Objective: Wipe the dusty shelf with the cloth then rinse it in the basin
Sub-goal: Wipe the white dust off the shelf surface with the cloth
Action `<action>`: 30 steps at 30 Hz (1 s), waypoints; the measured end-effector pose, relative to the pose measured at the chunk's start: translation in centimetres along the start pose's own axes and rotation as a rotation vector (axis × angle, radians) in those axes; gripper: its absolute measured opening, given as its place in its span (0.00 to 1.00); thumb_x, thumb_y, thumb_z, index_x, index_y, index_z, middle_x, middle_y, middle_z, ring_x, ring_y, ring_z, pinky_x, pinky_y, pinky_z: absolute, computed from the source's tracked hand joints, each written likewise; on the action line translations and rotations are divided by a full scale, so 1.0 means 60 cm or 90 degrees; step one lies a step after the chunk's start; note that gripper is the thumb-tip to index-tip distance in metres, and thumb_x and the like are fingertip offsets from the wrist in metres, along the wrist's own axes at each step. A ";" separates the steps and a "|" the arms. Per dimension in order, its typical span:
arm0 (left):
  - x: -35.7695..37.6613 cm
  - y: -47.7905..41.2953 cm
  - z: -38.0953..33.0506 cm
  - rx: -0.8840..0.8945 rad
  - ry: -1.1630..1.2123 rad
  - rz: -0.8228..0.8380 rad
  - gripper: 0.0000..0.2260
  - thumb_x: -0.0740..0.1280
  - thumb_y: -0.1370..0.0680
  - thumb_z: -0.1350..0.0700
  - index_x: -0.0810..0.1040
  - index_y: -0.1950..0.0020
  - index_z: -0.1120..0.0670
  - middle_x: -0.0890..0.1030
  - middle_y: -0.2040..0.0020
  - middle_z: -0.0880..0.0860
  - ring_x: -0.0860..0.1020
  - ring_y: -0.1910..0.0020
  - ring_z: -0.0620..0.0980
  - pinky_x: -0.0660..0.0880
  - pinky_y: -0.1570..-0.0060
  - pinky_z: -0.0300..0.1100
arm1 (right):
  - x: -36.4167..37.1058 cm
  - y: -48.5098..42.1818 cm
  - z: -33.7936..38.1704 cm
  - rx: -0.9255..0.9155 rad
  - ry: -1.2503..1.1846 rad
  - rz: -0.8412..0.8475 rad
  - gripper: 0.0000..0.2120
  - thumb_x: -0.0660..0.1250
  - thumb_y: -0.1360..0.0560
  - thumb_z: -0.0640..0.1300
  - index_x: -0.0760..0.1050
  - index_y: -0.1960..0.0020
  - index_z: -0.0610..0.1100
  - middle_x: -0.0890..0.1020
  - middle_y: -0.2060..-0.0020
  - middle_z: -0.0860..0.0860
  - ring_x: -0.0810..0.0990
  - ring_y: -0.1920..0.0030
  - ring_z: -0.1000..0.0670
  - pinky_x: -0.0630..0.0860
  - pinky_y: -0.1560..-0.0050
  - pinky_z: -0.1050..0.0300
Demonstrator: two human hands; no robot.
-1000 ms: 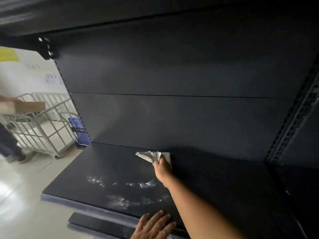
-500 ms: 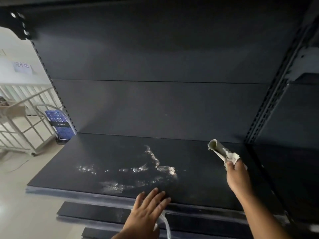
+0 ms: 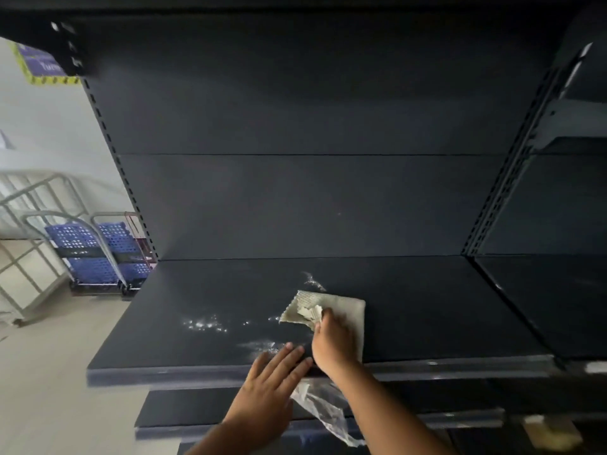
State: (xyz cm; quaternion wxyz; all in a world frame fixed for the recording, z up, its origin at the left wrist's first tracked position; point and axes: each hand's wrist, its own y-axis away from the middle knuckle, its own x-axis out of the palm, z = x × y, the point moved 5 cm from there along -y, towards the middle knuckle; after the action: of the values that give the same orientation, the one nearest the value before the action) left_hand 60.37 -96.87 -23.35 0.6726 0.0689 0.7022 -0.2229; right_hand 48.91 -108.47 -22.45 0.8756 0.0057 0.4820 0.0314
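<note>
A dark metal shelf [image 3: 427,316] runs across the middle, with pale dust patches [image 3: 205,324] left of centre and near its front edge. A pale cloth [image 3: 345,307] lies spread on the shelf near the middle. My right hand [image 3: 333,344] presses down on the cloth, fingers curled over a bunched fold. My left hand [image 3: 272,385] rests flat on the shelf's front edge, fingers spread, beside the right wrist. A clear plastic sheet [image 3: 325,412] hangs under my left hand below the edge. No basin is in view.
Lower shelves [image 3: 184,412] step out below the front edge. A slotted upright [image 3: 492,178] separates a second shelf bay [image 3: 558,307] on the right. At left on the pale floor stand blue folding carts [image 3: 98,254] and a white wire cage trolley [image 3: 26,224].
My right hand has brought the cloth down from the right, where it was lifted, onto the shelf's middle, spread flat. The swirl of dust at centre is mostly gone. The left hand stays on the edge.
</note>
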 end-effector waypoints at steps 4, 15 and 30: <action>-0.021 0.064 0.122 -0.106 0.054 -0.064 0.25 0.59 0.24 0.45 0.66 0.28 0.51 0.74 0.31 0.53 0.62 0.27 0.51 0.56 0.31 0.52 | 0.059 0.021 0.119 0.005 -0.168 0.091 0.18 0.52 0.19 0.45 0.64 0.31 0.40 0.76 0.38 0.41 0.75 0.38 0.41 0.70 0.37 0.49; -0.005 0.106 0.282 -0.318 0.015 0.023 0.26 0.49 0.21 0.38 0.72 0.31 0.50 0.74 0.32 0.52 0.67 0.29 0.54 0.61 0.35 0.56 | -0.115 -0.012 -0.048 0.177 -0.590 -0.234 0.13 0.58 0.24 0.40 0.73 0.42 0.49 0.81 0.44 0.46 0.78 0.44 0.44 0.75 0.42 0.49; -0.010 0.110 0.284 -0.342 0.010 -0.004 0.24 0.46 0.22 0.35 0.77 0.46 0.45 0.78 0.47 0.46 0.75 0.47 0.51 0.66 0.49 0.49 | 0.073 0.012 0.114 -0.032 0.114 0.054 0.23 0.49 0.19 0.39 0.56 0.25 0.41 0.63 0.25 0.42 0.60 0.25 0.41 0.59 0.26 0.44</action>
State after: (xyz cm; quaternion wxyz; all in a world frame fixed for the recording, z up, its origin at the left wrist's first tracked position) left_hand 78.59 -97.78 -24.16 0.6609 -0.1127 0.7414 -0.0298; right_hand 57.01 -107.35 -22.45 0.8270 0.0017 0.5564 0.0810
